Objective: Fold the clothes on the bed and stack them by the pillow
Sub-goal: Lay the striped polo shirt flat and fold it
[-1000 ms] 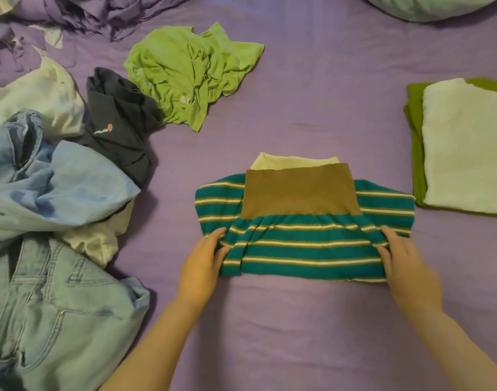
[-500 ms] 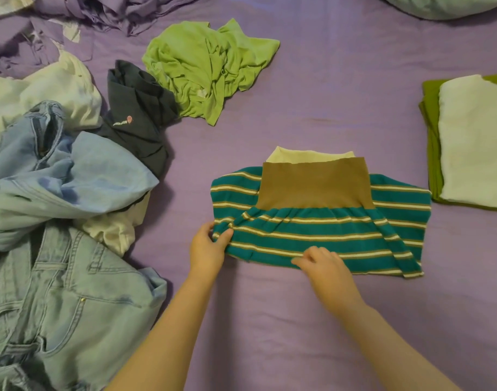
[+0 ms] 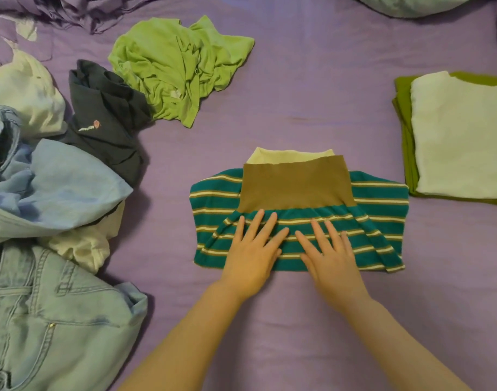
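A folded teal striped garment (image 3: 379, 198) with a brown band and a pale yellow edge lies on the purple bed sheet (image 3: 298, 88) in the middle. My left hand (image 3: 253, 249) and my right hand (image 3: 330, 252) lie flat side by side on its near half, fingers straight, pressing it down. To the right sits a folded stack: a white garment (image 3: 461, 136) on top of an olive green one (image 3: 402, 114). The pillow (image 3: 422, 4) shows at the top right edge.
Unfolded clothes lie to the left: a crumpled light green shirt (image 3: 174, 66), a dark navy garment (image 3: 106, 117), a light blue shirt (image 3: 58, 187), a cream garment (image 3: 22, 91) and denim jeans (image 3: 53, 328). A rumpled purple blanket (image 3: 72, 9) sits top left.
Both hands left the garment's outer edges and came together at its middle, where they now press flat. The right hand moved left; the left hand moved right.
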